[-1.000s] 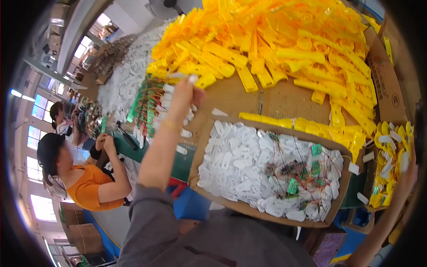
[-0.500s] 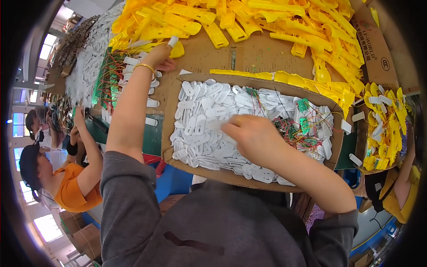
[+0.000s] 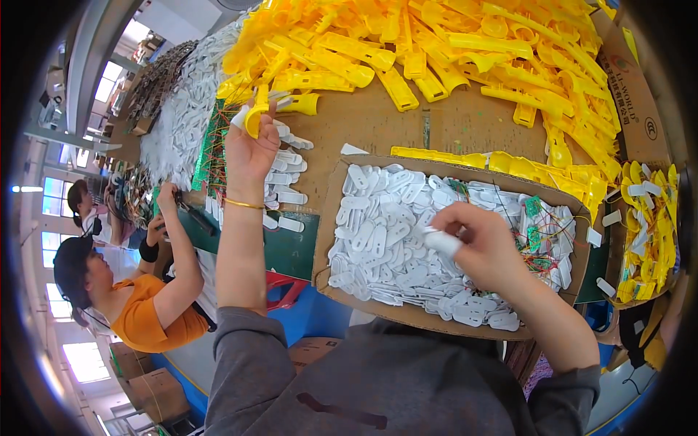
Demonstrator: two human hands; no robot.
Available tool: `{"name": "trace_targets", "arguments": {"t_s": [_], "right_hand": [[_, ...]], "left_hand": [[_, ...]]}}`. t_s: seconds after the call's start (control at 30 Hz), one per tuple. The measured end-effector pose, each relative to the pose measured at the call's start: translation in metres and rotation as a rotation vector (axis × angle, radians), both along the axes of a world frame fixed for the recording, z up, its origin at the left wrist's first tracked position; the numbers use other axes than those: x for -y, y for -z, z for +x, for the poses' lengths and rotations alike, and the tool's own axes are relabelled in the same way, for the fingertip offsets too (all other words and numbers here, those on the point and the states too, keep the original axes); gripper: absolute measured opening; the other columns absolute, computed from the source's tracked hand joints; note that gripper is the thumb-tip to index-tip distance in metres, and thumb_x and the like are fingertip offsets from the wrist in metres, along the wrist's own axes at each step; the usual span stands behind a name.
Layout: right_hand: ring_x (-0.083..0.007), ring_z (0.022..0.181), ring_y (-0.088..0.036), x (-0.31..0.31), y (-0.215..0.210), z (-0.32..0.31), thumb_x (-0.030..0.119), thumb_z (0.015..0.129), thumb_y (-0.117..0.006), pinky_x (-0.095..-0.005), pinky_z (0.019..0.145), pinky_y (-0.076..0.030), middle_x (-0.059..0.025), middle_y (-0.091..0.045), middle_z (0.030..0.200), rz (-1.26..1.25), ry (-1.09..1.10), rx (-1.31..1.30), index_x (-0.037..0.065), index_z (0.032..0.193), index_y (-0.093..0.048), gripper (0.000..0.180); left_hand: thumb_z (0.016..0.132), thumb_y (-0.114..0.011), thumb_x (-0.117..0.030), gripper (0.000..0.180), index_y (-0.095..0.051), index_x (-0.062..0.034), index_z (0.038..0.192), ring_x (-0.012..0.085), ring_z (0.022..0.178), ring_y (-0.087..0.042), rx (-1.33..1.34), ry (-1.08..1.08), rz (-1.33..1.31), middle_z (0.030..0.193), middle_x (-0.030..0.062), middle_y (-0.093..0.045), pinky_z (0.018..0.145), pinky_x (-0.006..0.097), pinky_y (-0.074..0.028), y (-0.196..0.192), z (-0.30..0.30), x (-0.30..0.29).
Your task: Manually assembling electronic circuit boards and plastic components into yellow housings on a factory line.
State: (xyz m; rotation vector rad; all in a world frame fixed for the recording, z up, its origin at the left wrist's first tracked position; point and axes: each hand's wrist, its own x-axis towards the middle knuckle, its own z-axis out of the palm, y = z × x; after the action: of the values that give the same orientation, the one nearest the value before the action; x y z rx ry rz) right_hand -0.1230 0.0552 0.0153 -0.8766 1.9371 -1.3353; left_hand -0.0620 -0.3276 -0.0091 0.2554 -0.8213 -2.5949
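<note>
My left hand (image 3: 251, 154), raised at the far left of the table, is closed on a curved yellow plastic part (image 3: 254, 120). White material shows beside that part at the fingertips; I cannot tell whether it is a finger cover. Over a cardboard box (image 3: 326, 243) my right hand (image 3: 486, 245) is held with fingers curled into a pinch. White shows at its fingertips as well, and what they grip, if anything, is not clear. Flat, rounded white plastic pieces (image 3: 378, 236) fill the box. Green circuit boards with thin coloured wires (image 3: 536, 236) lie at its right end.
Yellow plastic shells (image 3: 436, 51) are heaped across the back. Wired green boards (image 3: 211, 149) and loose white pieces (image 3: 287, 171) lie by my left arm. A second box (image 3: 647, 232) of yellow parts stands at the right. A person in orange (image 3: 153, 309) works at the left.
My left hand has turned palm toward me and now has the yellow part. My right hand has lifted and curled its fingers. The whole view has shifted.
</note>
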Motion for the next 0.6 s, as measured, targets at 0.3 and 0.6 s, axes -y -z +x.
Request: {"name": "trace_targets", "arguments": {"t_s": [0.3,0.6], "right_hand": [[-0.0045,0.069,-0.054,-0.058,0.007,0.028,0.0,0.082,-0.061,-0.0193,0.061,-0.044,-0.0001,-0.06,0.081,-0.138,0.156,0.491,0.003,0.089,-0.057,0.009],[-0.0103,0.058,-0.056,-0.049,0.005,0.035,0.004,0.087,-0.055,-0.0236,0.051,-0.044,-0.0066,-0.061,0.072,-0.423,0.236,0.895,0.002,0.089,-0.056,0.003]], "left_hand": [[0.071,-0.054,-0.006,0.048,-0.045,0.0002,0.118,0.0237,0.088,-0.061,0.395,0.047,-0.873,0.103,0.0157,-0.06,0.076,0.032,-0.05,0.0,-0.028,0.065],[0.087,-0.057,-0.028,0.021,-0.051,-0.0085,0.093,0.0115,0.066,-0.051,0.374,0.109,-0.026,0.077,0.0019,-0.052,0.057,0.025,-0.044,-0.023,0.032,-0.185]]}}
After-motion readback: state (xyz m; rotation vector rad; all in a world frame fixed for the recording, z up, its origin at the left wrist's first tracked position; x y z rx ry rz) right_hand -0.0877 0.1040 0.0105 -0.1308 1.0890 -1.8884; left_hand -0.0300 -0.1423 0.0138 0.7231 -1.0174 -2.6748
